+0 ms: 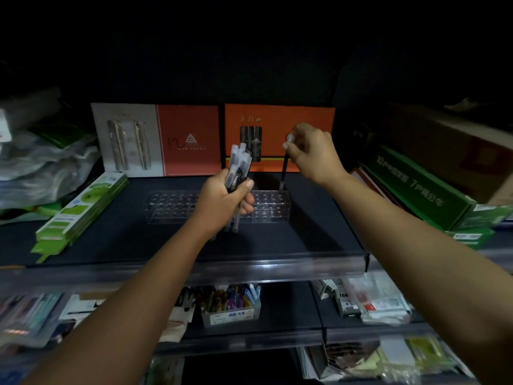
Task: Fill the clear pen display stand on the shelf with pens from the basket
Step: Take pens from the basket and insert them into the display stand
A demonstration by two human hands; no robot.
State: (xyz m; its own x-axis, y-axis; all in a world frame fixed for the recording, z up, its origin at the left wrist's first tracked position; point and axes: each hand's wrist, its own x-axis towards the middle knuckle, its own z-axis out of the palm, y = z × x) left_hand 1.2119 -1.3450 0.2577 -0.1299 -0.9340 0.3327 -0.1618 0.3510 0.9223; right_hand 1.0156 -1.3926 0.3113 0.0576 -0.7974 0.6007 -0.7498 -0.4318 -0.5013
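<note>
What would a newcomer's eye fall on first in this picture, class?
First, the two bare arms reaching to mid-shelf: the left hand grips a bundle of clear-capped black pens, while the right hand lowers a single black pen toward the right end of the clear plastic pen stand. Behind them, two orange-red gift boxes stand against the dark back wall.

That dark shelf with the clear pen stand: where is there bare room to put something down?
Bare patches on the shelf: in front of the clear stand up to the front lip, and between the stand and the green boxes. The back is lined with red gift boxes; both ends are piled up.
</note>
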